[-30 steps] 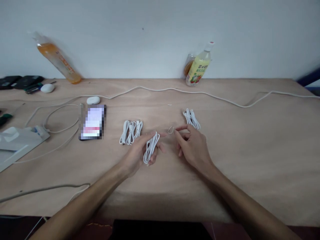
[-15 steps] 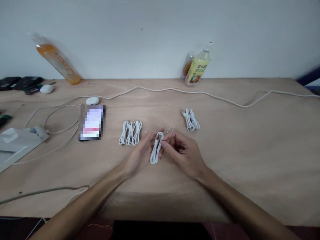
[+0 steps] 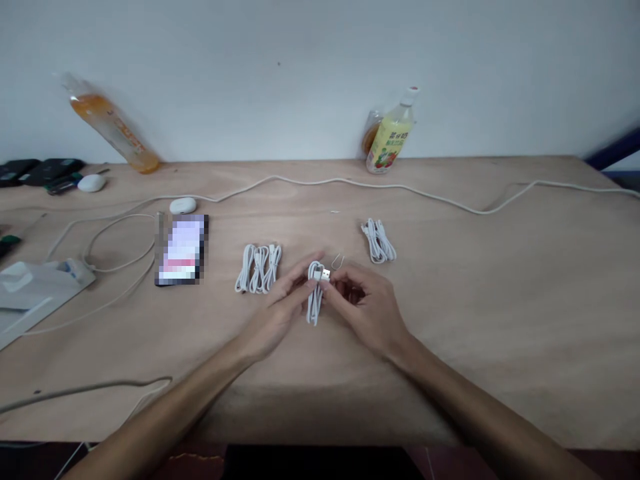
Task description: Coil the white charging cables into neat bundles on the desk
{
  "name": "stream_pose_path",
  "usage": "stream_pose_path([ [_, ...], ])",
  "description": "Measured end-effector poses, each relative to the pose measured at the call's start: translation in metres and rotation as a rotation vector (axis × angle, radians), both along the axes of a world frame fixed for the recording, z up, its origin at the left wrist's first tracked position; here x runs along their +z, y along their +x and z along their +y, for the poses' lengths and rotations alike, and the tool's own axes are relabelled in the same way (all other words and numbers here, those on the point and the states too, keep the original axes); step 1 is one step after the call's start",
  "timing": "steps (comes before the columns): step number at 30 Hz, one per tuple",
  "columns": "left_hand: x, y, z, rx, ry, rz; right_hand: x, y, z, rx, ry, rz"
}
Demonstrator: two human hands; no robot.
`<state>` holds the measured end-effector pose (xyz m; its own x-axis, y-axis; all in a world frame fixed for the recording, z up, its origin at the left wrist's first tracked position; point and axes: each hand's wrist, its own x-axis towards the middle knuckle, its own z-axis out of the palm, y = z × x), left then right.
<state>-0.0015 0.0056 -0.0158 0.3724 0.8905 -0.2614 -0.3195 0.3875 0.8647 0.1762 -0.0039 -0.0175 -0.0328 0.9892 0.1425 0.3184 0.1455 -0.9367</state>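
A folded white USB cable (image 3: 314, 310) is held between my two hands above the table. My left hand (image 3: 285, 300) grips its left side, with the thumb across the loops. From the right, my right hand (image 3: 367, 303) pinches the cable near its upper part, thumb against the strands. The USB plug (image 3: 326, 274) sticks out toward the right, showing its metal end. To the left lie several coiled white cables (image 3: 259, 269) side by side. Another coiled white bundle (image 3: 379, 241) rests beyond my right hand. Small thin wire ties (image 3: 339, 261) lie just past my fingertips.
A phone (image 3: 182, 250) and a white earbud case (image 3: 183, 205) lie at the left. A long white cord (image 3: 300, 181) runs across the back of the table. An orange drink bottle (image 3: 113, 130) and a yellow-labelled bottle (image 3: 391, 141) lean at the wall.
My left thumb has come over onto the cable's loops. The cable has turned more upright, and its USB plug now juts out to the right.
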Motion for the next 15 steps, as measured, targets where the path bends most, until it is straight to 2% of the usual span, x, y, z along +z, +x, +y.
stream_pose_path([
  [6, 0.004, -0.002, 0.004, 0.032, 0.125, 0.160, 0.001, -0.001, 0.000, 0.005, -0.154, 0.221],
  [15, 0.010, -0.003, 0.004, 0.079, 0.311, 0.322, 0.001, -0.002, 0.002, 0.062, -0.223, 0.424],
])
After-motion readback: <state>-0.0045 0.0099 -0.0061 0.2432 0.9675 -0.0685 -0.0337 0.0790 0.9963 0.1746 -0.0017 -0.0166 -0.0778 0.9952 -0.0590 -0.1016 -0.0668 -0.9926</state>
